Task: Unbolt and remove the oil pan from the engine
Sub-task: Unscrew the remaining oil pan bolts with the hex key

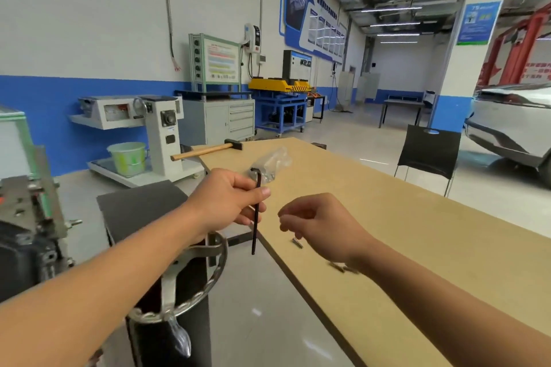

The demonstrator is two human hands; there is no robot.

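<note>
Beside the near edge of the long tan wooden table (402, 217), the left hand (223, 201) grips a black L-shaped hex key (254, 235), its long arm hanging down. The right hand (322, 225) hovers over the tabletop, fingers loosely curled and holding nothing, just above a small metal bolt (297, 243). The grey engine (26, 217) stands at far left; its oil pan cannot be made out.

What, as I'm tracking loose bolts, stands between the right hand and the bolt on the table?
Nothing visible does: the bolt lies in the open on the table, close below the right hand.
</note>
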